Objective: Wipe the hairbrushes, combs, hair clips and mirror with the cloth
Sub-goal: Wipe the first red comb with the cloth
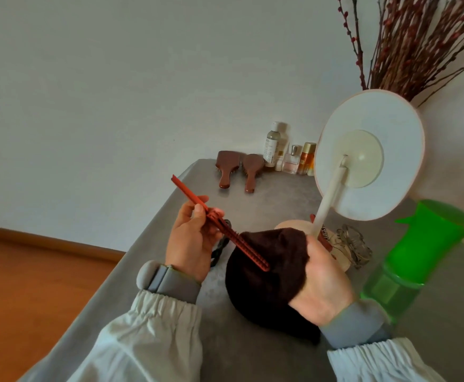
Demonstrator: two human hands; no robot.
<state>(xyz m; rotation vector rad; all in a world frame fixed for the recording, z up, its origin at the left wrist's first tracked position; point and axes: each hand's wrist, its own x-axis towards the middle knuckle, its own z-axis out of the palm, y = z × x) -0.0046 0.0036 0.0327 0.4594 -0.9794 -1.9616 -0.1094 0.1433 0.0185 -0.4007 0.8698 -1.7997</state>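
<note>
With the left hand [191, 238] pinching the red comb [220, 224] above the desk [266, 199], draw its teeth fully through the cloth [266, 271] gripped by the right hand [321, 282].

Far edge: we see bottles [286, 154] (four or so) by the wall.
Right: green sprayer [423, 260], dried twigs [418, 45].

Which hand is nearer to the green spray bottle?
The right hand, which grips the dark brown cloth, is just left of the green spray bottle. The left hand, holding the red comb, is farther left, beyond the cloth.
</note>
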